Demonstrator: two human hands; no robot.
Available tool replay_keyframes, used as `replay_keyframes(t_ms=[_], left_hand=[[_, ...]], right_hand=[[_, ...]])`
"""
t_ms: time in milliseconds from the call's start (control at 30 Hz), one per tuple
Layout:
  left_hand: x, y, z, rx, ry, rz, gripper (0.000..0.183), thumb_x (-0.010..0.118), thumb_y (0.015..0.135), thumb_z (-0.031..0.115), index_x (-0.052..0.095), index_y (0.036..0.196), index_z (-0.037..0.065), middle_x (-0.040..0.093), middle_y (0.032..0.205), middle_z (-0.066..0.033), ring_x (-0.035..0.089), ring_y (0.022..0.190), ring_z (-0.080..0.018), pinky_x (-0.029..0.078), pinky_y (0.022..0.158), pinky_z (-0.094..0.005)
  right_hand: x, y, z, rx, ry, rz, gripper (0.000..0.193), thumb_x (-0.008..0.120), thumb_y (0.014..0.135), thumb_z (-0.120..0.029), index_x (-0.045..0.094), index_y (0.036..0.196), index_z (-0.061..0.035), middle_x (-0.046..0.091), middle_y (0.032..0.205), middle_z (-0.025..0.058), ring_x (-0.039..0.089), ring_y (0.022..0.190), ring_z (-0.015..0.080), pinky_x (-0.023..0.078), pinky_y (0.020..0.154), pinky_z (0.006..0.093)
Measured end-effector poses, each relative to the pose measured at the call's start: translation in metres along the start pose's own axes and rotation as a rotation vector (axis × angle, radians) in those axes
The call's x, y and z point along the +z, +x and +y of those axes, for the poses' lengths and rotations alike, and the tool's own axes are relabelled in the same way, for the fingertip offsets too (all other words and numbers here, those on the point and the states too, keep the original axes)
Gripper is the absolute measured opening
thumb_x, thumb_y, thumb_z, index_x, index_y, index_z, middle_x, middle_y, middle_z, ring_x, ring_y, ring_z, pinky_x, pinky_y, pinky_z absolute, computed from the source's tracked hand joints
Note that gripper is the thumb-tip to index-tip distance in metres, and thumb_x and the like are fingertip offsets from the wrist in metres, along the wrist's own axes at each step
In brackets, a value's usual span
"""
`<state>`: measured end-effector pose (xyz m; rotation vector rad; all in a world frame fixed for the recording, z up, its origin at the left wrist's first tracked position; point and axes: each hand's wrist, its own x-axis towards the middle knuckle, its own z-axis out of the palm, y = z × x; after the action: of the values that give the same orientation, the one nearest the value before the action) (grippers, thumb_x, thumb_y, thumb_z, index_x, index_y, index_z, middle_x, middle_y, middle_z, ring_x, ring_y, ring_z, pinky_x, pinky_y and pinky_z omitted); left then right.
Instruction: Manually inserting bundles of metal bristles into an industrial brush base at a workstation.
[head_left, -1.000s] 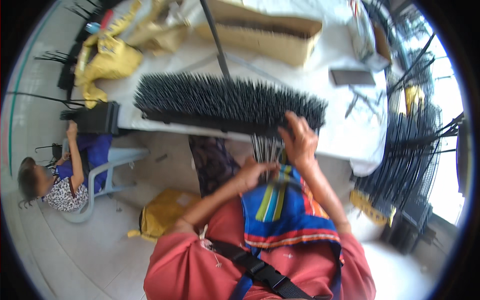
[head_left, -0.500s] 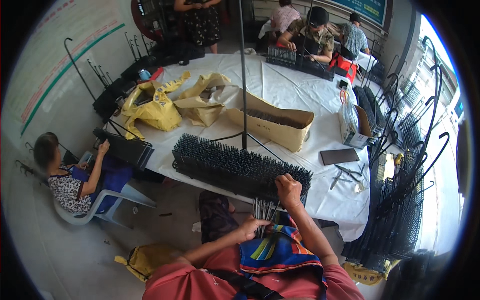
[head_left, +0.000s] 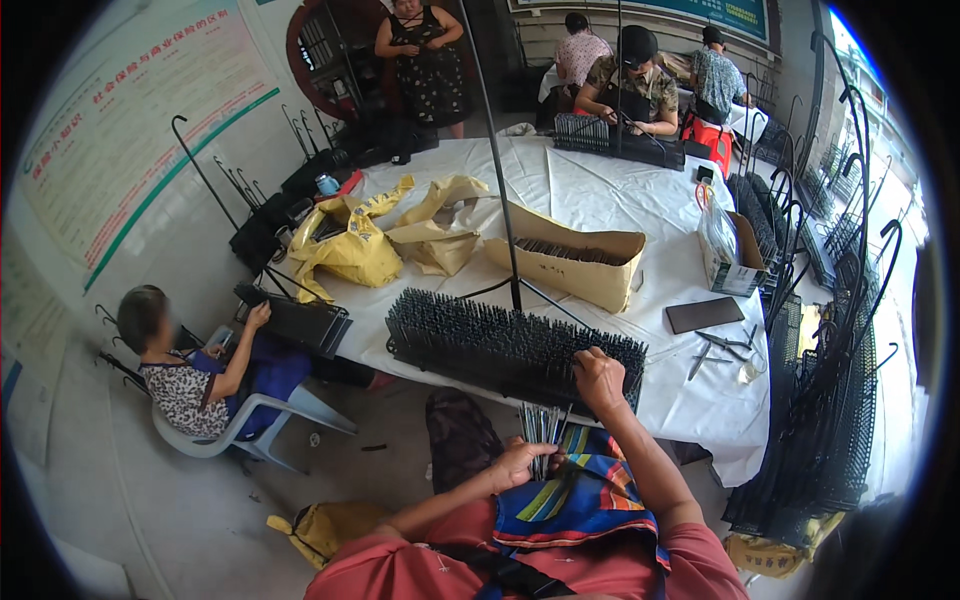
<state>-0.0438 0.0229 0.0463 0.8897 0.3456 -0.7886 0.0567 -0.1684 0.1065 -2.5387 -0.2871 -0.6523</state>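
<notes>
My left hand (head_left: 522, 464) is closed around a bundle of thin metal rods (head_left: 540, 425) that stand upright over my lap. On the near edge of the table, a long black rack (head_left: 460, 362) bristles with rows of short dark pins. My right hand (head_left: 601, 380) reaches to the rack's right end, its fingers pinched down among the pins. Whatever is between those fingertips is too small to make out. A tall dark rod (head_left: 490, 130) rises from the rack's middle. A striped multicoloured cloth (head_left: 570, 500) covers my lap.
Behind the rack stand a cardboard box (head_left: 610, 285) of dark rods and a yellow bag (head_left: 360, 255). To the right lie pliers (head_left: 725, 343) and a dark flat case (head_left: 704, 315). Hooked black racks (head_left: 820, 400) crowd the right side. A co-worker (head_left: 195, 385) sits at left; others are farther back.
The whole view has shifted, so things sit farther right and mostly a little lower. My left hand still grips the rods, and my right hand stays at the rack's right end.
</notes>
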Motion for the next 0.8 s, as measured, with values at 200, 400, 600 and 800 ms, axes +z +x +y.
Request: replay_keyframes(t_ms=[200, 400, 600, 800], left_hand=[[0.003, 0.002, -0.007, -0.008, 0.001, -0.035, 0.022, 0.063, 0.082, -0.004, 0.061, 0.105, -0.006, 0.068, 0.089, -0.0162, 0.067, 0.078, -0.0248, 0.057, 0.069, -0.0352], [0.028, 0.016, 0.007, 0.064, 0.304, -0.097, 0.015, 0.062, 0.081, -0.002, 0.064, 0.096, -0.005, 0.067, 0.081, -0.0133, 0.067, 0.07, -0.0223, 0.054, 0.064, -0.0332], [0.035, 0.033, 0.02, -0.045, 0.201, -0.072, 0.026, 0.063, 0.079, -0.007, 0.061, 0.105, -0.003, 0.068, 0.085, -0.0152, 0.067, 0.07, -0.0232, 0.056, 0.063, -0.0335], [0.029, 0.044, 0.009, -0.058, 0.129, -0.06, 0.021, 0.057, 0.085, -0.006, 0.061, 0.104, 0.001, 0.068, 0.086, -0.0114, 0.067, 0.066, -0.018, 0.055, 0.057, -0.0282]], right_hand=[[-0.026, -0.048, 0.001, 0.579, 0.771, -0.386, 0.02, 0.068, 0.08, -0.02, 0.07, 0.084, 0.0, 0.059, 0.057, 0.0046, 0.053, 0.05, 0.0108, 0.041, 0.048, 0.0269], [-0.011, -0.078, 0.02, 0.684, 1.0, -0.338, 0.016, 0.068, 0.073, -0.012, 0.069, 0.084, 0.0003, 0.059, 0.063, 0.0018, 0.05, 0.055, 0.0073, 0.039, 0.048, 0.024], [-0.01, -0.074, 0.024, 0.832, 1.137, -0.354, 0.008, 0.07, 0.079, -0.008, 0.066, 0.083, -0.0018, 0.057, 0.063, -0.003, 0.046, 0.051, 0.0036, 0.033, 0.045, 0.0209], [0.007, -0.09, 0.026, 0.944, 1.053, -0.387, 0.01, 0.072, 0.078, -0.008, 0.064, 0.077, -0.0028, 0.053, 0.057, -0.0027, 0.045, 0.048, 0.0043, 0.034, 0.045, 0.0214]])
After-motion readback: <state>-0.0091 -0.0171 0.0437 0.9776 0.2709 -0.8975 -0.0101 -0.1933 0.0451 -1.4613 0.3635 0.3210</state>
